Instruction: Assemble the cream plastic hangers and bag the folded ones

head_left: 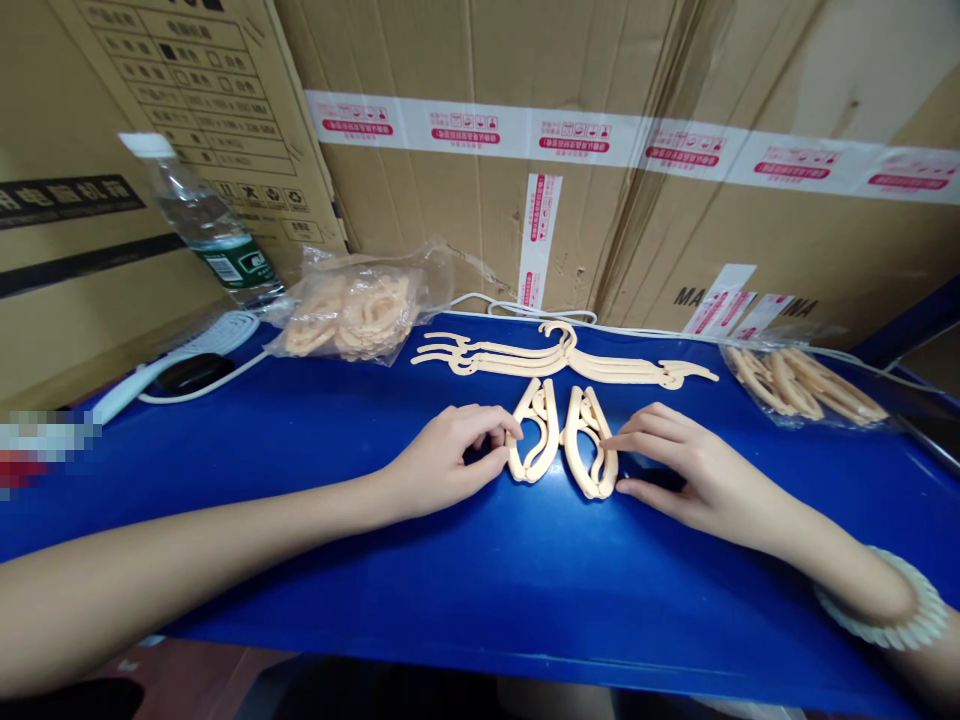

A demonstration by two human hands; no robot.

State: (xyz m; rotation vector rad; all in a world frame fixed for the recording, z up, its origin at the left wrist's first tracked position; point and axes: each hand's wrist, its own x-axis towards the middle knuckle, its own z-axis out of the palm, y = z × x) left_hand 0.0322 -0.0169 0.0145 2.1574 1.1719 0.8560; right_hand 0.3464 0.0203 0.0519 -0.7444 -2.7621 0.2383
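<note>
Two cream plastic folding hangers lie folded side by side on the blue tabletop. The left folded hanger is pinched lightly at its outer edge by my left hand, thumb and forefinger bent towards it. On the right folded hanger, the forefinger of my right hand rests over the outer arm, while the thumb touches low on its side. Just behind them lies a stack of several unfolded hangers, arms spread and hooks together pointing away from me.
A clear bag of cream hanger parts sits at the back left, near a tilted water bottle. Another bag of folded hangers lies at right. A white cable runs along the cardboard boxes behind.
</note>
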